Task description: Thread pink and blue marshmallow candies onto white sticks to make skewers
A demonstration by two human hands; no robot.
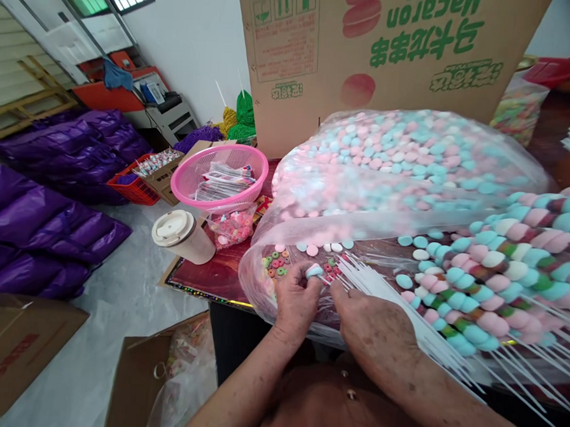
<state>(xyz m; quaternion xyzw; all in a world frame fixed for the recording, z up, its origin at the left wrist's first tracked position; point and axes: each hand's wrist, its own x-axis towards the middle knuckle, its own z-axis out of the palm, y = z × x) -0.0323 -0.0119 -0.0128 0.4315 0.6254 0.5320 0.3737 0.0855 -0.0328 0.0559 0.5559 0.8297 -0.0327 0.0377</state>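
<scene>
Between the thumb and fingers of my left hand [296,298] is a small blue and white marshmallow [314,271]. Close on its right, my right hand [377,323] is closed in a pinch on a thin white stick, whose tip points toward the marshmallow; most of the stick is hidden. A bundle of white sticks [381,288] lies just beyond my right hand. Ring-shaped candies [276,264] in red, green and orange lie by my left fingers. Loose marshmallows [312,250] sit behind them. To the right are piled marshmallow skewers [497,269] in pink, blue, white and green.
A large clear bag of marshmallows [388,152] fills the table's back, before a cardboard box [322,56]. At left stand a pink basket [181,182] of wrappers, a bag of pink candies [231,226] and a lidded cup [192,244]. An open carton [136,371] is below.
</scene>
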